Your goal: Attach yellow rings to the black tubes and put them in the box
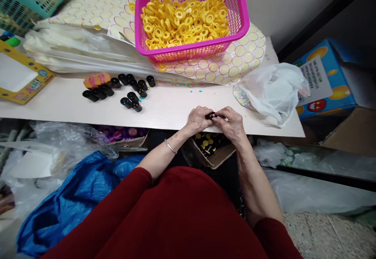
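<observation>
In the head camera's view, a person in a red top works at the front edge of a white tabletop [164, 115], a small black piece [210, 116] between two bare hands. The left hand [199, 119] is nearer, its fingers curled closed around the piece. The right hand [230, 121] meets it from the other side, thumb and forefinger drawn nearly together at its right end beside a pink speck [214, 115]; whether they grip the speck, the piece or neither cannot be told. The piece's visible part runs roughly left to right, though fingers hide too much to settle its long axis. Black tubes [136, 106] cluster well to the left; a white plastic bag [272, 89] lies to the right.
</observation>
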A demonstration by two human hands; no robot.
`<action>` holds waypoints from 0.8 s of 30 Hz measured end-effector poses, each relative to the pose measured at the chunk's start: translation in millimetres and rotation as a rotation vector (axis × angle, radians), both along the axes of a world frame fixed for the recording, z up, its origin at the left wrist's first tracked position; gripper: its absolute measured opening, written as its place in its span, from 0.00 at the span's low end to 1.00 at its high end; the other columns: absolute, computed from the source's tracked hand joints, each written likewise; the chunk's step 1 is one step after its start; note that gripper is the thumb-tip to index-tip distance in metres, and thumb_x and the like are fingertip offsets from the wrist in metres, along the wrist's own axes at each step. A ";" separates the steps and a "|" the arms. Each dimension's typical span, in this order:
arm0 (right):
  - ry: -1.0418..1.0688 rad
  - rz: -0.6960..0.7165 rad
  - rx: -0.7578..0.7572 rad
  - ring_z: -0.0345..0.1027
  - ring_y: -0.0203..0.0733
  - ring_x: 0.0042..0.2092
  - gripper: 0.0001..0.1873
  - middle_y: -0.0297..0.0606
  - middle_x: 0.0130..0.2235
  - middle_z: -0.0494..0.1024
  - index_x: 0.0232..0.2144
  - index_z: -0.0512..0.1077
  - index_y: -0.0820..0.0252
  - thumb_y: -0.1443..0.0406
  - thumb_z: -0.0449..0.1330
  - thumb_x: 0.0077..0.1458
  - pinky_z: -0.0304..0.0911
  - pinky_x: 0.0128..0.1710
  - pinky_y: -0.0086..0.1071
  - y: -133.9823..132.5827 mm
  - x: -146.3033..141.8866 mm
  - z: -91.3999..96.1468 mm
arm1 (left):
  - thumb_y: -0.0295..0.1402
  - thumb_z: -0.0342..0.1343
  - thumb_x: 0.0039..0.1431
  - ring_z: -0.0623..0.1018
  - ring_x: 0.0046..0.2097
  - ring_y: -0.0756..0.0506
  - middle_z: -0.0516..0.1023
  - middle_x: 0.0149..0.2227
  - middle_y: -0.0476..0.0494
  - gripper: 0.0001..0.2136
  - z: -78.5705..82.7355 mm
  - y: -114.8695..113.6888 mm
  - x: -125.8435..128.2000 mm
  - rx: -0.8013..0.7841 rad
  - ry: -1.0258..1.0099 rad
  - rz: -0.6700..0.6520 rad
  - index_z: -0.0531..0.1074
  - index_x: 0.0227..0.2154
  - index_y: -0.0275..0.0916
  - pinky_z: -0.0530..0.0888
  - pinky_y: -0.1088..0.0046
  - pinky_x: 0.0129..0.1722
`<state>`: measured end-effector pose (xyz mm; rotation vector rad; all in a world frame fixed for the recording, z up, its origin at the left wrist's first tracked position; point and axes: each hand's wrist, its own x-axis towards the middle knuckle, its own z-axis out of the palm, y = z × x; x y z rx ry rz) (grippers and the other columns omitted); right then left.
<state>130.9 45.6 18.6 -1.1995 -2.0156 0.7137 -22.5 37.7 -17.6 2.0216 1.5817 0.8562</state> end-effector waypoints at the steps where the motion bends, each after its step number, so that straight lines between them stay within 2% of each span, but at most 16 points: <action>1: 0.014 -0.034 0.009 0.65 0.39 0.32 0.05 0.35 0.30 0.71 0.28 0.73 0.57 0.63 0.58 0.51 0.62 0.33 0.34 -2.5 2.4 -1.5 | 0.38 0.59 0.50 0.69 0.35 0.47 0.74 0.29 0.49 0.07 0.4 -0.1 -0.2 0.001 -0.004 0.001 0.75 0.30 0.42 0.66 0.70 0.37; 5: 0.042 -0.284 0.059 0.65 0.41 0.33 0.06 0.36 0.32 0.71 0.29 0.72 0.57 0.63 0.57 0.51 0.63 0.35 0.36 -10.7 18.3 -11.8 | 0.39 0.63 0.45 0.70 0.37 0.46 0.75 0.31 0.49 0.10 0.3 0.7 -1.0 -0.019 -0.024 0.021 0.76 0.31 0.42 0.67 0.70 0.38; 9: 0.000 -0.559 0.109 0.65 0.45 0.37 0.06 0.40 0.33 0.70 0.30 0.71 0.58 0.64 0.54 0.50 0.63 0.40 0.40 -6.5 44.0 -27.5 | 0.36 0.65 0.41 0.71 0.38 0.46 0.77 0.33 0.50 0.14 -2.1 2.1 -1.1 -0.045 -0.069 0.051 0.77 0.34 0.42 0.68 0.69 0.39; 12: -0.052 -0.669 0.111 0.64 0.46 0.35 0.08 0.41 0.34 0.69 0.31 0.71 0.58 0.65 0.53 0.48 0.63 0.38 0.41 4.0 60.8 -37.3 | 0.36 0.66 0.40 0.72 0.38 0.46 0.78 0.34 0.50 0.16 -2.3 2.5 -0.6 -0.062 -0.074 0.076 0.77 0.36 0.43 0.68 0.69 0.40; 14: -0.093 -0.684 0.134 0.64 0.45 0.34 0.09 0.41 0.34 0.69 0.31 0.71 0.58 0.65 0.53 0.48 0.63 0.37 0.41 11.3 65.0 -39.6 | 0.35 0.66 0.39 0.72 0.39 0.46 0.78 0.34 0.51 0.16 -1.2 2.1 -0.4 -0.067 -0.064 0.088 0.77 0.36 0.43 0.69 0.69 0.40; 16: -0.144 -0.653 0.158 0.64 0.45 0.34 0.08 0.41 0.35 0.70 0.31 0.72 0.57 0.65 0.53 0.49 0.63 0.36 0.40 18.4 61.9 -37.3 | 0.35 0.67 0.37 0.72 0.39 0.46 0.78 0.34 0.51 0.17 0.2 1.7 -0.1 -0.068 -0.061 0.091 0.77 0.36 0.43 0.69 0.69 0.40; 18: -0.190 -0.564 0.166 0.65 0.46 0.35 0.08 0.42 0.36 0.71 0.30 0.72 0.56 0.64 0.53 0.50 0.63 0.36 0.39 27.1 52.0 -30.9 | 0.35 0.68 0.36 0.73 0.39 0.46 0.78 0.34 0.50 0.18 1.1 1.3 0.2 -0.071 -0.062 0.092 0.77 0.36 0.43 0.70 0.69 0.41; 24: -0.245 -0.080 0.093 0.67 0.43 0.38 0.10 0.40 0.36 0.73 0.30 0.75 0.58 0.66 0.53 0.52 0.62 0.39 0.36 75.0 -0.1 -6.8 | 0.35 0.69 0.36 0.72 0.37 0.46 0.78 0.33 0.49 0.17 1.9 -0.5 0.2 -0.055 -0.072 0.098 0.77 0.34 0.41 0.70 0.68 0.40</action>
